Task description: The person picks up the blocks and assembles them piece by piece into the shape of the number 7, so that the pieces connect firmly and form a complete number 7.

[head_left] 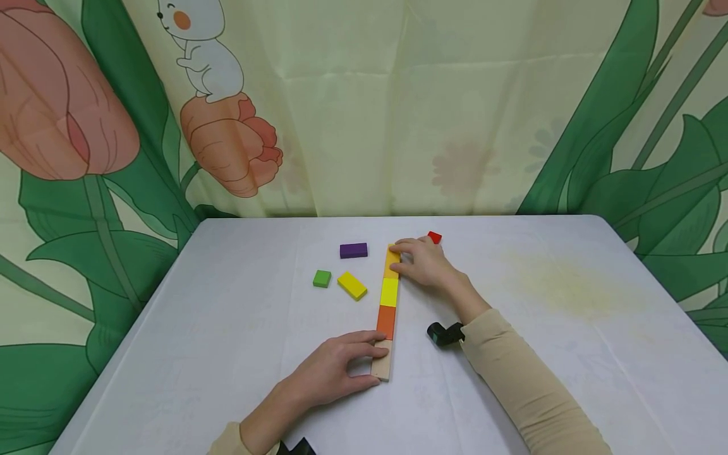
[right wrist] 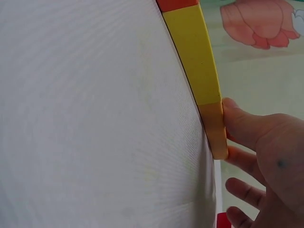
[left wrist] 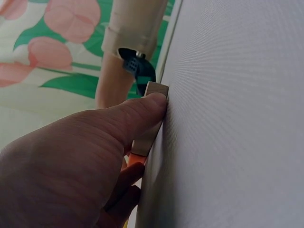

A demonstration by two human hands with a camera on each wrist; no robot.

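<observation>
Wooden blocks lie end to end in one row pointing away from me in the head view. From the near end they are a plain wood block (head_left: 381, 365), an orange block (head_left: 385, 322), a yellow block (head_left: 389, 292) and a light orange block (right wrist: 214, 130). My left hand (head_left: 335, 370) touches the plain block near its close end, thumb straight against it (left wrist: 85, 147). At the far end my right hand (head_left: 425, 262) touches the light orange block. The right wrist view shows its thumb and one finger against that block, other fingers spread.
Left of the row lie a purple block (head_left: 354, 251), a green block (head_left: 321, 279) and a loose yellow block (head_left: 352, 286). A red block (head_left: 435, 237) sits behind my right hand. Black wrist cameras (head_left: 445, 333) are strapped on. A printed curtain (head_left: 364, 126) hangs behind the white-covered table (head_left: 512, 379).
</observation>
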